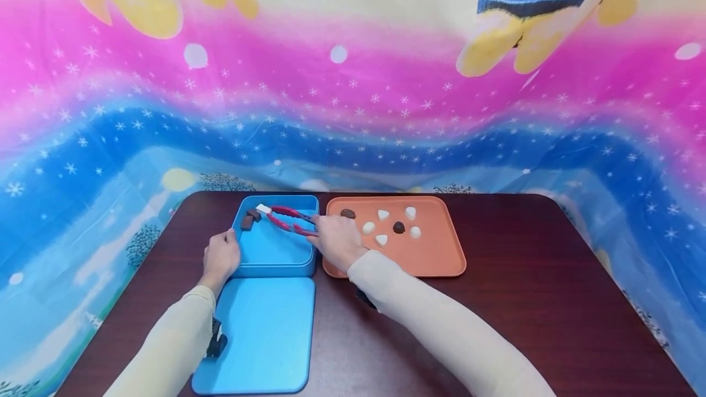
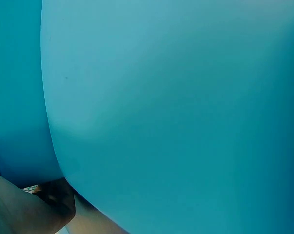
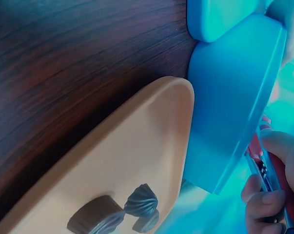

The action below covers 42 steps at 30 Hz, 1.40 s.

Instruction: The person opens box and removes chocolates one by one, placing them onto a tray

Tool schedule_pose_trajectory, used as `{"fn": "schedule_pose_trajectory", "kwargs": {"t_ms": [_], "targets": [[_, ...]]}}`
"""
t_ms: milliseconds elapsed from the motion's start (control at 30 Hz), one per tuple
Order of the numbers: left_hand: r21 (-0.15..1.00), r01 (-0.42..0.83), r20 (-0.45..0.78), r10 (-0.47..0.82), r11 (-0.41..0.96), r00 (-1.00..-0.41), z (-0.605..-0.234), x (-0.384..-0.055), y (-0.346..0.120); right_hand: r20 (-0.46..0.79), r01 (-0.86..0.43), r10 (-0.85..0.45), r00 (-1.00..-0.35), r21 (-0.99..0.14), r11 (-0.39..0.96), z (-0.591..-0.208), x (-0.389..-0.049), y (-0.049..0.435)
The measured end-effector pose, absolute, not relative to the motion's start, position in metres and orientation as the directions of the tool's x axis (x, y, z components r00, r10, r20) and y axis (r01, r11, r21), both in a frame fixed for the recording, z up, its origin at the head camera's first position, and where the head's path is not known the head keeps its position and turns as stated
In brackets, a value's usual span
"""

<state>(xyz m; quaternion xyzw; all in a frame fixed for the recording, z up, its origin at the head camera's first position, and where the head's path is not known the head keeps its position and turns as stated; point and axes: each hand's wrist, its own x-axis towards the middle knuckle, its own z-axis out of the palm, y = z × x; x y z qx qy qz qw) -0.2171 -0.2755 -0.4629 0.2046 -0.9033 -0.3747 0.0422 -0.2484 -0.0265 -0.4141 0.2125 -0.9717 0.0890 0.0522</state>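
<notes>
Right hand [image 1: 339, 241] grips tongs [image 1: 287, 210], tips pinching white piece [image 1: 263, 208] over blue box [image 1: 276, 271], near brown pieces [image 1: 247, 223]; left hand [image 1: 222, 256] grips box's side.

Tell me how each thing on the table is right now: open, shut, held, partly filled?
Blue box: open, dark pieces inside, partly filled.
Blue lid: off, lying flat on the table.
Tongs: held in the right hand.
White piece: at the tongs' tips.
Orange tray: flat, holding tray pieces, white and dark.
Left hand: gripping the box's side.
</notes>
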Motion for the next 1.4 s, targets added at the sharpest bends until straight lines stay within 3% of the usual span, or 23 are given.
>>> {"fn": "schedule_pose_trajectory", "kwargs": {"t_ms": [200, 700, 1133, 1400], "targets": [[0.699, -0.342, -0.084, -0.403, 0.628, -0.911, -0.464, -0.215, -0.276, 0.177, -0.445, -0.423, -0.889, -0.111, 0.889, -0.414, -0.240, -0.016], [0.703, -0.333, -0.069, -0.405, 0.629, -0.912, -0.463, -0.217, -0.281, 0.228, -0.433, -0.386, -0.894, -0.222, 0.874, -0.399, -0.221, 0.008], [0.696, -0.326, -0.080, -0.383, 0.640, -0.920, -0.462, -0.216, -0.279, 0.306, -0.479, -0.421, -0.854, -0.144, 0.866, -0.416, -0.199, 0.044], [0.691, -0.326, -0.081, -0.379, 0.646, -0.922, -0.463, -0.218, -0.278, 0.318, -0.477, -0.402, -0.859, -0.212, 0.853, -0.414, -0.184, 0.064]]}}
